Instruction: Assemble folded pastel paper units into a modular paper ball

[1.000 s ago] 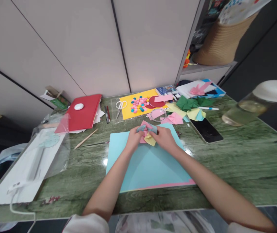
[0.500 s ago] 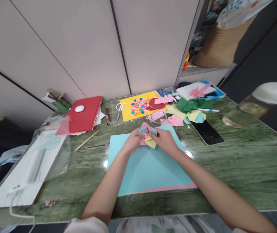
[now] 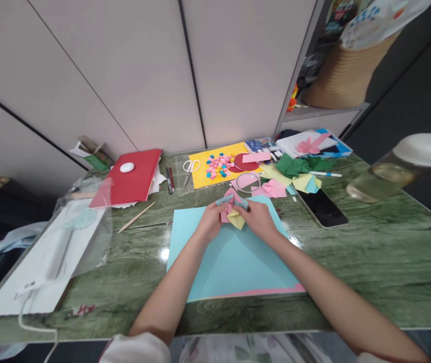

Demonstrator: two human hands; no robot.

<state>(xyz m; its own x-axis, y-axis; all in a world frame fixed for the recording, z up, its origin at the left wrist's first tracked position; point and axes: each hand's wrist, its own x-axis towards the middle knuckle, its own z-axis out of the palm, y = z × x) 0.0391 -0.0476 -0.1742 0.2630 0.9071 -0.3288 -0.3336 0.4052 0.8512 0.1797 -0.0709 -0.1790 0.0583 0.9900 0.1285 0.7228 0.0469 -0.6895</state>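
A folded paper flower [image 3: 233,206] in pink, light blue and yellow is held between my two hands, just above the far part of a light blue paper sheet [image 3: 223,267]. My left hand [image 3: 212,220] pinches its left side, with the thumb pressed on the folds. On the other side my right hand [image 3: 259,216] grips the edge near the yellow flap. Fingers of both hands partly hide the folds. Behind the flower lie a round roll of tape [image 3: 248,174] and pink folded paper [image 3: 274,188]. A pink sheet shows beneath the blue one.
White scissors [image 3: 190,168] lie beside yellow paper [image 3: 200,177] bearing several small coloured paper pieces. A phone [image 3: 326,209] and a tilted-looking bottle [image 3: 383,174] are to the right. To the left are a red folder [image 3: 132,176], a wooden stick [image 3: 136,217] and a power strip [image 3: 59,254].
The camera view has shifted slightly. Both hands keep hold of the paper flower in nearly the same place, and my left thumb lies further over its folds.
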